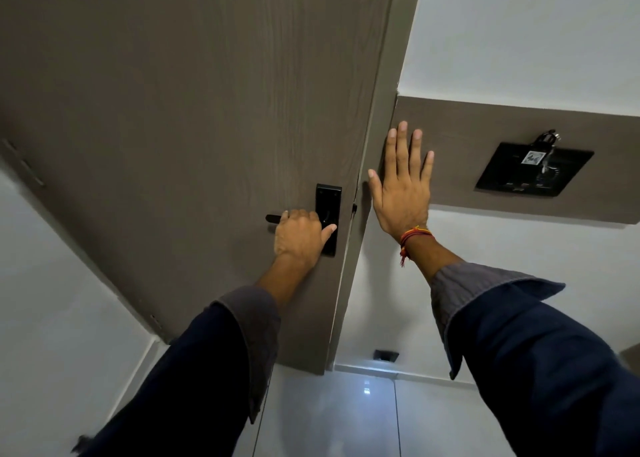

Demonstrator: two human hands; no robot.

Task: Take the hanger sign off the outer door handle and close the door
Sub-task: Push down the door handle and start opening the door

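Note:
A grey-brown wood-grain door [194,110] fills the upper left and stands against its frame [381,117]. My left hand [299,237] is wrapped around the black inner lever handle [273,218], beside the black lock plate [327,197]. My right hand [403,183] is flat with fingers spread, palm against the frame and the brown wall panel [485,124]. No hanger sign shows in view, and the outer handle is hidden behind the door.
A black switch plate with a key card and keys [535,169] is on the brown panel at the right. White walls flank the door. A glossy white tiled floor [346,415] lies below, with a small dark fitting [385,355] at the wall base.

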